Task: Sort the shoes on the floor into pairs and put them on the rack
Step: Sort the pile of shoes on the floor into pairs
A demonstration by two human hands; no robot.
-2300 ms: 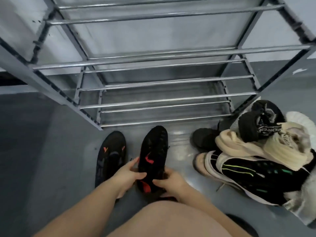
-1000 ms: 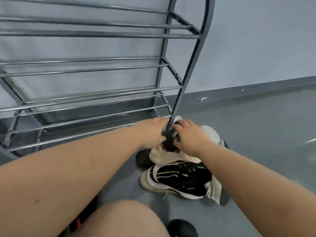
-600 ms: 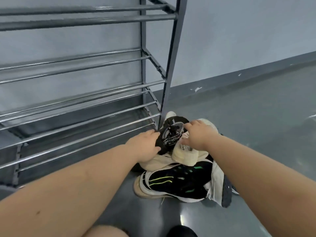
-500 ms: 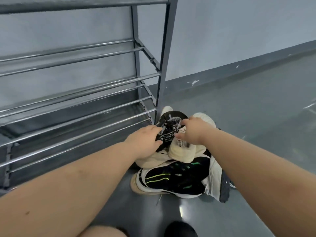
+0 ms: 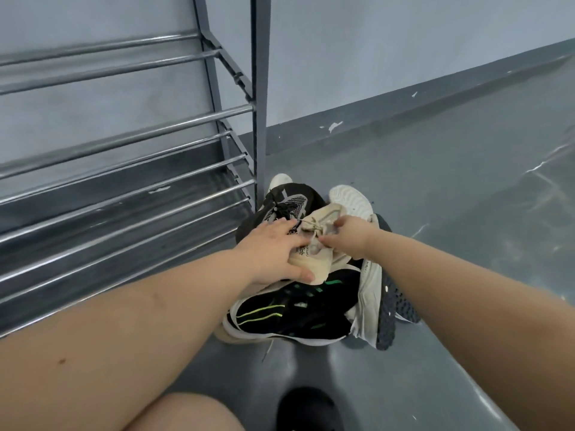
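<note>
Both hands have shifted since half a second ago, from the black mesh shoe onto the beige one beside it, and the view has tipped down a little, so the rack's upper bars have left the picture.

Largest in view is the rack [image 5: 130,169], filling the 9 to 12 o'clock part of the picture, its metal bars bare and its dark upright post [image 5: 260,88] coming down just at 11 o'clock of the shoe pile. The grey floor [image 5: 451,188] spreads from 1 to 5 o'clock, meeting a pale wall [image 5: 373,42] along a darker skirting strip.

At centre the shoes lie heaped on the floor, touching one another. Lowest is a black shoe with green stripes [image 5: 289,312] on a white sole. At its 3 o'clock a white-sided shoe [image 5: 370,293] lies tipped with its dark tread showing. Above, at 12 o'clock of the heap, sits the black mesh shoe [image 5: 289,200], and a white toe [image 5: 351,197] shows beside it. The beige shoe [image 5: 314,259] rests on top of the heap.

The left hand [image 5: 273,253] lies spread flat, fingers splayed, over the near side of the beige shoe. The right hand [image 5: 351,236] is curled, fingertips pinching that shoe at its laces. A black rounded toe [image 5: 306,409] pokes in at 6 o'clock.
</note>
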